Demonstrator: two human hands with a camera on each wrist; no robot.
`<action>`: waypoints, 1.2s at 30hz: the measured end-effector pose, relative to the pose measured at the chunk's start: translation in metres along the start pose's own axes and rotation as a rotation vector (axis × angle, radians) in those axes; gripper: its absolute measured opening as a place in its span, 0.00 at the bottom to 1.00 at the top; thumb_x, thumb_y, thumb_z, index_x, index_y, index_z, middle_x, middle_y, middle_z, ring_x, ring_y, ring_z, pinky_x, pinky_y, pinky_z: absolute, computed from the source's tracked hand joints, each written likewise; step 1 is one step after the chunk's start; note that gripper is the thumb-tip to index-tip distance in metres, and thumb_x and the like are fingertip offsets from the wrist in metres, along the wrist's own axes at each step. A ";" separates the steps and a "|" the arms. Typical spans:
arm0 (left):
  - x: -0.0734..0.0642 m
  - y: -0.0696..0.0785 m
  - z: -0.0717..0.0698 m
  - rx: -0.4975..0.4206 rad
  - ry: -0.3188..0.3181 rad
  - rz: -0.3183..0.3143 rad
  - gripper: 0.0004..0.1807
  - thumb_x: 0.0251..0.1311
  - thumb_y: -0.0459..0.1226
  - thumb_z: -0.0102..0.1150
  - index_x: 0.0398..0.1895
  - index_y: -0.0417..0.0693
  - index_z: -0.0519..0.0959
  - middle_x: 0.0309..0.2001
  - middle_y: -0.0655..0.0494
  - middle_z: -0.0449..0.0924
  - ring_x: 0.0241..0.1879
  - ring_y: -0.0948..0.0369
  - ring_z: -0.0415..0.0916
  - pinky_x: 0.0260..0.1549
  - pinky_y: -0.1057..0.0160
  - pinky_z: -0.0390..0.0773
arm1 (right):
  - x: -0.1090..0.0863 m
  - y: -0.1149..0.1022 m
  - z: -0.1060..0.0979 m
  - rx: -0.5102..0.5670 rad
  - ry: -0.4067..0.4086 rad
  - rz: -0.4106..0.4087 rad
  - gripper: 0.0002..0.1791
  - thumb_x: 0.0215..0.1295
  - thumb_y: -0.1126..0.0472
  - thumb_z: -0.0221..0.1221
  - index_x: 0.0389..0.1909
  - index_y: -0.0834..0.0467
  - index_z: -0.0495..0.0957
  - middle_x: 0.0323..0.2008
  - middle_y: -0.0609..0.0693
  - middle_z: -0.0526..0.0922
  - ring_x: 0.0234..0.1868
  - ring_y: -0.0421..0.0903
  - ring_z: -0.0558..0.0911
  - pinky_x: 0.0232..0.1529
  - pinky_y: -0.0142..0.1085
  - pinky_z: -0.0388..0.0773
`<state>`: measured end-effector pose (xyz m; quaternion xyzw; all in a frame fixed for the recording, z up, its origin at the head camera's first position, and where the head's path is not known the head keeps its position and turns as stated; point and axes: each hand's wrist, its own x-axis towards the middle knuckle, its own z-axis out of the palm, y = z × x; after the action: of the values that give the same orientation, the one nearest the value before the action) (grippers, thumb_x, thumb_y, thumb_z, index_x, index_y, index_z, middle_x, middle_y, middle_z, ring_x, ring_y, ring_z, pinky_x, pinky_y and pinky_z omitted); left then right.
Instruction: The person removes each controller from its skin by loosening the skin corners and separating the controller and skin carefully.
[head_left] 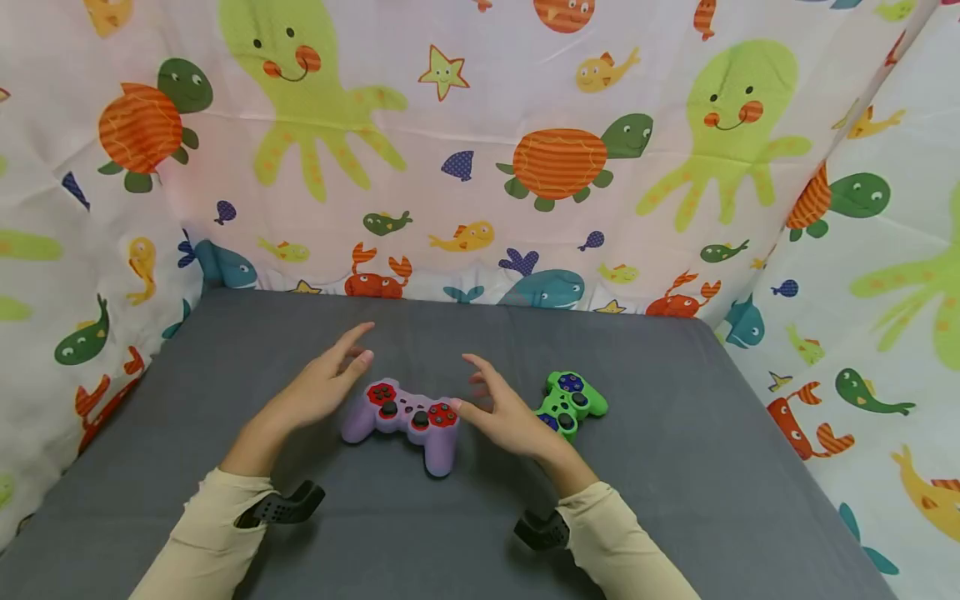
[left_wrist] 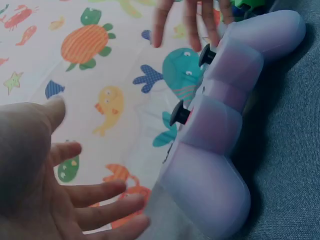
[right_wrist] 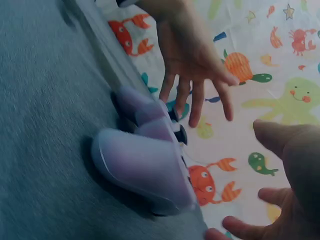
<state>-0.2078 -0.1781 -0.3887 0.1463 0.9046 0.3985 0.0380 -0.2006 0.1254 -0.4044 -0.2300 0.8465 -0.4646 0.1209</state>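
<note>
A purple game controller with red button areas and black thumbsticks lies on the grey table between the two hands. My left hand is spread above its left side, with straight, parted fingers and nothing in them. On the other side, my right hand is held with loosely bent fingers, its thumb overlapping the controller's right edge in the head view. The left wrist view shows the purple controller from the side, apart from the left fingers. A green controller with blue button areas lies beyond the right hand, partly hidden by it.
The grey table is bordered at the back and sides by a white curtain printed with sea animals. A black wristband device is worn on the left wrist, and another black device on the right.
</note>
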 end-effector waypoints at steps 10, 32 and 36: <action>0.005 -0.017 0.005 -0.111 -0.179 -0.050 0.36 0.77 0.49 0.47 0.81 0.55 0.49 0.59 0.34 0.76 0.39 0.55 0.77 0.35 0.57 0.79 | 0.005 0.006 0.010 0.041 -0.036 0.100 0.37 0.76 0.51 0.55 0.78 0.57 0.52 0.44 0.58 0.80 0.34 0.49 0.80 0.35 0.36 0.73; 0.007 -0.016 0.016 -0.046 -0.203 -0.061 0.36 0.73 0.43 0.56 0.79 0.48 0.54 0.32 0.47 0.76 0.27 0.57 0.73 0.28 0.59 0.75 | 0.009 0.013 0.019 0.113 0.002 0.032 0.27 0.74 0.63 0.56 0.70 0.65 0.64 0.36 0.65 0.82 0.29 0.52 0.79 0.30 0.35 0.76; 0.007 -0.013 0.016 -0.153 -0.225 -0.065 0.40 0.72 0.42 0.59 0.81 0.50 0.51 0.33 0.46 0.75 0.29 0.56 0.74 0.30 0.58 0.80 | 0.007 0.016 0.012 0.129 0.060 -0.064 0.25 0.73 0.65 0.56 0.68 0.64 0.66 0.40 0.64 0.82 0.30 0.46 0.80 0.32 0.34 0.78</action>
<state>-0.2143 -0.1732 -0.4086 0.1575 0.8659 0.4460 0.1630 -0.2060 0.1204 -0.4247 -0.2347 0.8104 -0.5284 0.0950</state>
